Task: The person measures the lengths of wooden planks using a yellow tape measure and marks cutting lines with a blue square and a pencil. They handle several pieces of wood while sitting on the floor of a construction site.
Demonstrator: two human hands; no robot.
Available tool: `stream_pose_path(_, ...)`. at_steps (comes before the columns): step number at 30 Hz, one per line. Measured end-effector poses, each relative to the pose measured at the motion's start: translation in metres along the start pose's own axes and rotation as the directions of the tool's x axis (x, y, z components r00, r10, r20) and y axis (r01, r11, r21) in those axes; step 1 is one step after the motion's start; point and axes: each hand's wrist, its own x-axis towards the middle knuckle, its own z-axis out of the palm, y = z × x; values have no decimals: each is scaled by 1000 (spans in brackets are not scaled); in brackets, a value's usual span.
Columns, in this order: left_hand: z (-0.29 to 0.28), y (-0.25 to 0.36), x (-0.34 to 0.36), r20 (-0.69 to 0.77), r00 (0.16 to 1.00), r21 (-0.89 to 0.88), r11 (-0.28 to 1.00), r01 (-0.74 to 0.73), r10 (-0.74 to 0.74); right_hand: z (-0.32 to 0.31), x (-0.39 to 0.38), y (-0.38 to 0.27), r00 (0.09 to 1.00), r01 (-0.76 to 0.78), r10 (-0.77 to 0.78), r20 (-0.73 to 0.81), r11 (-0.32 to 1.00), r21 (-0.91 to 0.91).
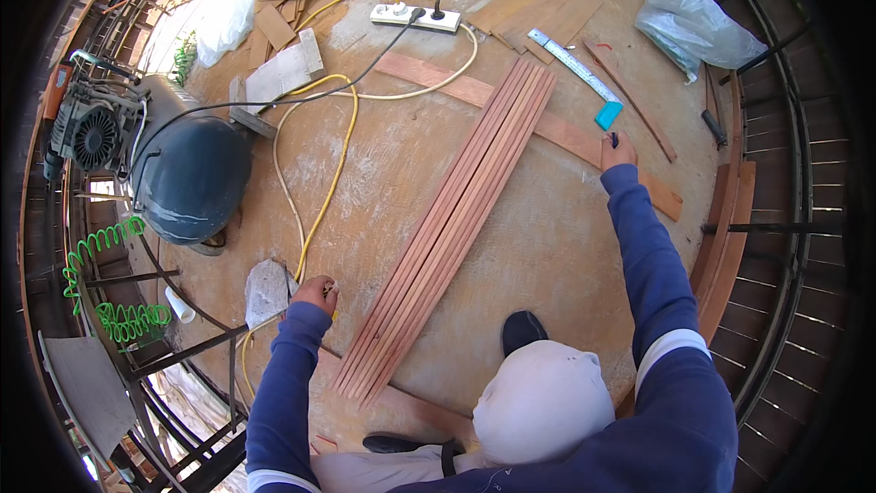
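Observation:
Reddish wooden strips [447, 228] lie side by side in a long slanting bundle between my hands. Their far end rests across a flat board [570, 134], and another board [424, 409] lies under the near end. My right hand [619, 153] is closed on a small dark object [614, 139], over the far board. Just beyond it is a try square [579, 73] with a teal handle and a pale ruled blade. My left hand [313, 295] is curled closed left of the strips' near end; what its fingers hold, if anything, cannot be made out.
At left stands an air compressor [196, 160] with a dark tank; a green coiled hose [128, 319] hangs below. Yellow cable [342, 155] loops over the floor from a white power strip [415, 18]. Wood offcuts [274, 23] and a plastic bag [693, 23] lie farther off.

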Motion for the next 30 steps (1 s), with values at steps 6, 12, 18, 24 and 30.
stream_pose_path(6,37,23,50,139,987,314,949,36,-84,27,77,32,940,-283,330,90,898,-337)
stream_pose_path(12,44,61,81,152,983,263,954,-140,102,55,117,53,904,-368,425,45,828,-423)
stream_pose_path(18,33,78,83,-129,990,-13,998,-65,63,77,149,59,903,-318,414,112,822,-472)
stream_pose_path(24,-13,64,33,-314,949,-206,977,-44,-23,80,178,107,888,-293,428,167,807,-513)
stream_pose_path(30,-63,28,-39,-437,885,-276,961,36,-158,49,210,175,754,-619,635,166,603,504)
